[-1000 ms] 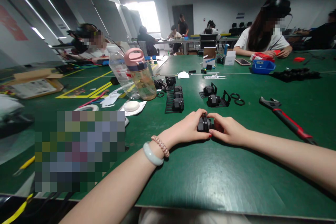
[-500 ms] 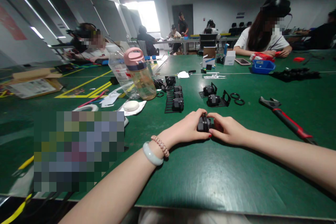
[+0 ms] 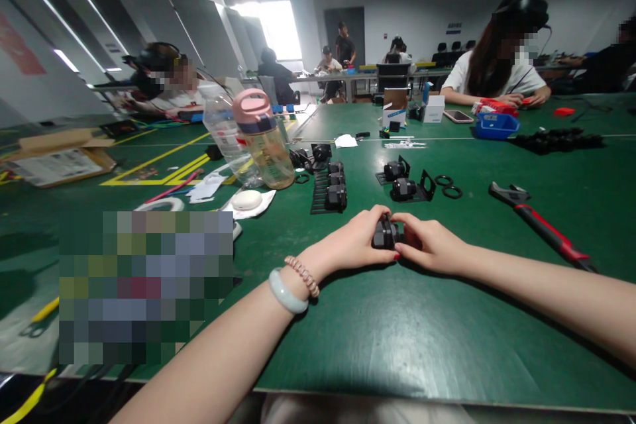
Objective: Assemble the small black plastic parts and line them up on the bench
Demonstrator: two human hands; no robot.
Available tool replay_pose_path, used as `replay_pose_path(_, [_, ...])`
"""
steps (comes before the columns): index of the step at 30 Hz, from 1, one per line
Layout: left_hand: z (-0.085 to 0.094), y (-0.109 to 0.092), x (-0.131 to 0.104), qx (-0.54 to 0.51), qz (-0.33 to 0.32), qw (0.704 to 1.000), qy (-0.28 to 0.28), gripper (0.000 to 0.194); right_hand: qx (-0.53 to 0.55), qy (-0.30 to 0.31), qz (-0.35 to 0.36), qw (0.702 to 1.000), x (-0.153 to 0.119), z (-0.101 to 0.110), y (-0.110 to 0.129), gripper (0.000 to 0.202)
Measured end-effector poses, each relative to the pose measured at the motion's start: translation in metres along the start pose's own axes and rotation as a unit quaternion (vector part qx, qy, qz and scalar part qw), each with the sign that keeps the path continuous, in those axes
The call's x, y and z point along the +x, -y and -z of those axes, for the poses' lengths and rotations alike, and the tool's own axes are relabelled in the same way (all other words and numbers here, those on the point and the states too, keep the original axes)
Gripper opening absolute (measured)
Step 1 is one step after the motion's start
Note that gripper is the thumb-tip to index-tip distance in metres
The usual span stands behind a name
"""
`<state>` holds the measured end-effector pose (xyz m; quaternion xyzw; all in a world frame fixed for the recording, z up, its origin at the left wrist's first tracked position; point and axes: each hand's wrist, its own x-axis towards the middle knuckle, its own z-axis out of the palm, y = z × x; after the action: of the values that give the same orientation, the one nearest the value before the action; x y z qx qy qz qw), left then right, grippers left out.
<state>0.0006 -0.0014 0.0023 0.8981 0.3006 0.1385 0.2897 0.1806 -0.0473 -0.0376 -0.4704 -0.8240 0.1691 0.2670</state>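
Note:
A black cable gland (image 3: 384, 236) with a hexagonal nut is pinched between my two hands, low over the green table. My left hand (image 3: 362, 237) closes around its left side with thumb and fingers. From the right, my right hand (image 3: 431, 245) grips its other end with curled fingers, which partly hide it. Just beyond are black glands on brackets (image 3: 405, 189), with loose black rings (image 3: 452, 192) beside them. Another row of black glands (image 3: 336, 196) sits on a slotted bracket to the left.
An adjustable wrench (image 3: 554, 235) with red and black handles lies at the right. Left of the hands stand a pink-lidded bottle (image 3: 265, 146) and a clear plastic bottle (image 3: 226, 132). A blue bin (image 3: 497, 126) is farther back, near a seated co-worker (image 3: 497, 66). A blurred-out patch covers the left front.
The whole view has shifted very slightly to the left. Both hands keep the same grip on the cable gland.

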Motion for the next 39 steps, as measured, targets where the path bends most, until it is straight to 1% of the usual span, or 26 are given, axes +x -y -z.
replay_pose_path(9, [0.0000,-0.0010,0.0001,0.003,0.004,1.000,0.001,0.053,0.001,0.002,0.000,1.000,0.0000,0.0001,-0.0001,0.043])
replay_pose_path(16, [-0.0001,0.0015,0.0006,0.023,-0.005,1.000,0.007,0.055,0.001,0.004,-0.003,1.000,-0.0001,0.0004,0.0002,0.043])
replay_pose_path(32, [-0.0007,0.0013,0.0004,0.013,-0.007,1.000,0.001,0.054,-0.002,0.007,-0.008,1.000,0.0001,0.0005,0.0008,0.039])
replay_pose_path(35, [-0.0007,0.0006,0.0005,0.004,-0.003,1.000,0.000,0.053,0.005,0.000,-0.007,1.000,-0.0010,0.0001,0.0010,0.041])
replay_pose_path(39, [-0.0008,-0.0001,0.0005,0.000,-0.001,1.000,-0.003,0.054,0.014,-0.006,-0.001,1.000,-0.0026,-0.0008,0.0005,0.048])
